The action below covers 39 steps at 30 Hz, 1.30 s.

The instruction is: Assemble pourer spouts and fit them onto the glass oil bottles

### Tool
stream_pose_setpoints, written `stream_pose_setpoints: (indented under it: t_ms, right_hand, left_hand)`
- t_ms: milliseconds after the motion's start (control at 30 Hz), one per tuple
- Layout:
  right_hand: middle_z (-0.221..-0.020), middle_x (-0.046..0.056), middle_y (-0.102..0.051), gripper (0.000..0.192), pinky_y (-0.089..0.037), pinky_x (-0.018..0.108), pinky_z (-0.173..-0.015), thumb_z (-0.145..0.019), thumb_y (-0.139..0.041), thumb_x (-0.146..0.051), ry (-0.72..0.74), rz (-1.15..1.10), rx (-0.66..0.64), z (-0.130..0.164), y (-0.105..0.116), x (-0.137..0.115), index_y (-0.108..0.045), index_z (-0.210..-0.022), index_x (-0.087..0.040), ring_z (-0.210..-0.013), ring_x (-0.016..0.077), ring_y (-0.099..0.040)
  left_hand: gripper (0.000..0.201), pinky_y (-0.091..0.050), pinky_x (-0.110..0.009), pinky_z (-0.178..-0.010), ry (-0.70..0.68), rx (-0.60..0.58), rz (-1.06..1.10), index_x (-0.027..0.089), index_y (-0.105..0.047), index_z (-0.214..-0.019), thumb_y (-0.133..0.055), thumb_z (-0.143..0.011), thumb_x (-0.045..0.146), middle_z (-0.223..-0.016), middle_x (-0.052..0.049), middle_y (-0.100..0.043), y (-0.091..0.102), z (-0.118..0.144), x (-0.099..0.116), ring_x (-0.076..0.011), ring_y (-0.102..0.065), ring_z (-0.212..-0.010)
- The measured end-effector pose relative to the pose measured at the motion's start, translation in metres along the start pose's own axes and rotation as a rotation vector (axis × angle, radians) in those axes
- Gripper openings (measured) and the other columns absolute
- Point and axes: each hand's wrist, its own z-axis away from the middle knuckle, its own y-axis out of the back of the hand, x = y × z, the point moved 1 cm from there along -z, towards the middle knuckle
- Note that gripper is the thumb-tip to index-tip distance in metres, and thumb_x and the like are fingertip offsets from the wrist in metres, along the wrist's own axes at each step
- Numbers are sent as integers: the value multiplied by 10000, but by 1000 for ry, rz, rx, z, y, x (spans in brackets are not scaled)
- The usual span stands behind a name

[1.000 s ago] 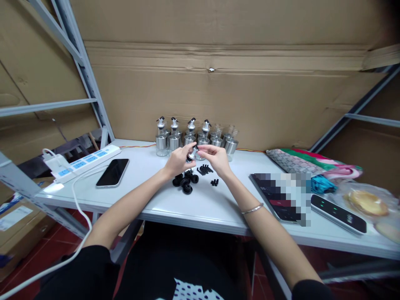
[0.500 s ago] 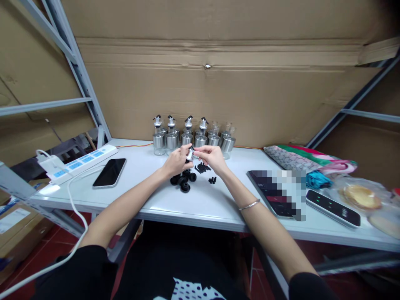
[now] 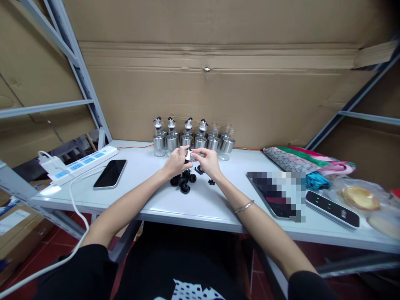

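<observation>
- A person seated at a white table (image 3: 200,208) holds a small silver-and-black pourer cap (image 3: 188,154) between both hands, raised just above the tabletop near the middle of the far edge.
- The left hand (image 3: 175,163) is closed around the cap from the left, fingers curled over it; the right hand (image 3: 206,162) pinches its other side with fingertips. A thin bracelet (image 3: 244,206) circles the right wrist.
- Directly beneath the hands lies a cluster of black round stoppers (image 3: 183,182) on the table, with a few smaller black pieces (image 3: 211,182) just to their right.
- Behind the hands, along the far edge against the cardboard wall (image 3: 218,91), stands a row of small glass-and-steel bottles (image 3: 193,139); the four on the left carry pourer tops, while those on the right look uncapped.
- Toward the left edge, a dark phone (image 3: 110,173) lies face up beside a white power strip (image 3: 78,163), whose cable (image 3: 75,208) trails off the near edge.
- On the right half of the table rest a blurred-out tablet (image 3: 278,193), a black device with green lights (image 3: 331,209), folded patterned fabric (image 3: 300,160) and a bagged pastry (image 3: 359,198) near the right edge.
- Grey metal shelf posts (image 3: 78,66) frame the scene.
</observation>
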Motion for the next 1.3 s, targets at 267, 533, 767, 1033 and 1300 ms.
stream_pose_setpoints:
  t_ms: [267, 533, 767, 1033, 1300]
  right_hand:
    - [-745, 26, -697, 337, -509, 256, -569, -607, -749, -448, -47, -235, -82, -3, 3, -3, -726, -811, -180, -615, 133, -608]
    - [-945, 61, -709, 384, -508, 287, -763, -625, -756, -522, -226, -447, -384, -3, 4, -2, -712, -824, -197, -896, 179, -626]
    - [-768, 14, -676, 373, -485, 275, -792, -616, -768, -523, -158, -398, -421, 0, 4, -9, -688, -731, -177, -748, 142, -622]
    - [-738, 24, -671, 392, -489, 270, -723, -604, -760, -541, -204, -456, -344, -3, 4, -8, -668, -697, -172, -725, 143, -607]
    - [-632, -38, -579, 396, -459, 220, -536, -669, -692, -538, -8, -470, 82, -19, 23, -16, -486, -658, -200, -548, 91, -529]
  left_hand:
    - [580, -493, -338, -802, -5, 27, 93, 116, -345, -1225, -582, -710, 239, -885, -63, -644, 8, -4, 4, -228, -619, -904]
    - [624, -468, -305, -796, -70, 12, 87, 166, -360, -1311, -560, -721, 207, -837, -6, -607, 18, -6, 14, -163, -584, -722]
    - [628, -441, -215, -615, -29, -34, 212, 178, -352, -1316, -539, -717, 176, -743, 42, -538, 17, -4, 22, -110, -519, -597]
    - [587, -497, -299, -780, -91, -68, 13, 143, -422, -1241, -623, -692, 193, -821, -13, -640, 21, -12, 22, -172, -625, -721]
    - [481, -463, -377, -911, -79, -383, 27, 198, -443, -1313, -549, -848, 261, -1235, -105, -593, 97, 57, 106, -252, -580, -1093]
